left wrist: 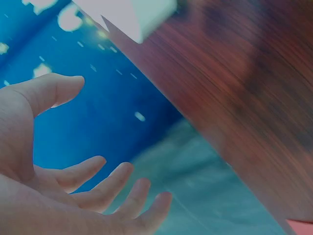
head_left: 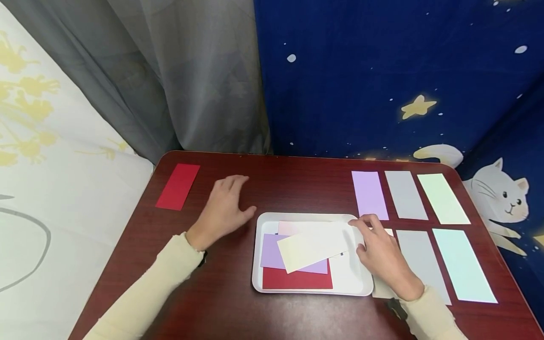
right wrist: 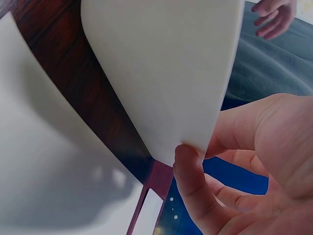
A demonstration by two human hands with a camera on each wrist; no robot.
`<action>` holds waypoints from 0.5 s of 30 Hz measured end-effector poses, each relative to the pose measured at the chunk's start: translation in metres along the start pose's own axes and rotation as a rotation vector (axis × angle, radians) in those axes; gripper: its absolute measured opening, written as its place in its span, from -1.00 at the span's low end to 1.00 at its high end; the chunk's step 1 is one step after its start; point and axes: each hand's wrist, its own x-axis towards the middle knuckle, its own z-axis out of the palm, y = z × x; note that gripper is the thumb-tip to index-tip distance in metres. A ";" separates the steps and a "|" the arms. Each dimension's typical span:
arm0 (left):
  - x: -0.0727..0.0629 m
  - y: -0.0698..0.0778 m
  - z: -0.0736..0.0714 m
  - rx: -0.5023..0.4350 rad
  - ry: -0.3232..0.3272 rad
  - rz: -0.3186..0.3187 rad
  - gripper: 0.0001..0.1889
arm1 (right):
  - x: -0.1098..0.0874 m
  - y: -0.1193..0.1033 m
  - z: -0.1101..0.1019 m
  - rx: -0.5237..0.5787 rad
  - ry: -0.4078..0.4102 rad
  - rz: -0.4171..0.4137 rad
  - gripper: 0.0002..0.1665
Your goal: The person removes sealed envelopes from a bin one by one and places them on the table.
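A white tray [head_left: 352, 278] stands at the front middle of the table, holding loose paper cards: a cream card [head_left: 312, 248] on top, with a lilac card [head_left: 270, 252], a pink card [head_left: 285, 227] and a red card [head_left: 297, 282] partly covered beneath. My right hand [head_left: 384, 257] pinches the tray's right rim near its far corner; the right wrist view shows finger and thumb at the edge of the tray wall [right wrist: 161, 63]. To the left of the tray, my left hand [head_left: 221, 208] hovers over the table, holding nothing, its fingers spread apart from the thumb [left wrist: 58, 90].
At the far left of the table [head_left: 204, 307] lies a single red card [head_left: 178, 186]. Two rows of cards fill the right side, among them lilac [head_left: 369, 194], grey [head_left: 405, 194], pale green [head_left: 443, 198] and mint [head_left: 464, 265]. Curtains [head_left: 212, 71] hang behind the back edge.
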 end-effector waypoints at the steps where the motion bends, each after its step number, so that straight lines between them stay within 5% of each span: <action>1: -0.002 0.008 0.001 0.001 0.001 0.025 -0.12 | 0.000 0.000 0.000 0.000 -0.001 0.001 -0.27; 8: -0.013 0.049 0.011 0.007 -0.003 0.218 -0.13 | 0.000 -0.001 0.000 0.000 0.001 0.000 -0.27; 15: -0.024 0.086 0.026 0.048 -0.121 0.313 -0.14 | 0.000 0.000 0.000 0.004 -0.006 0.008 -0.27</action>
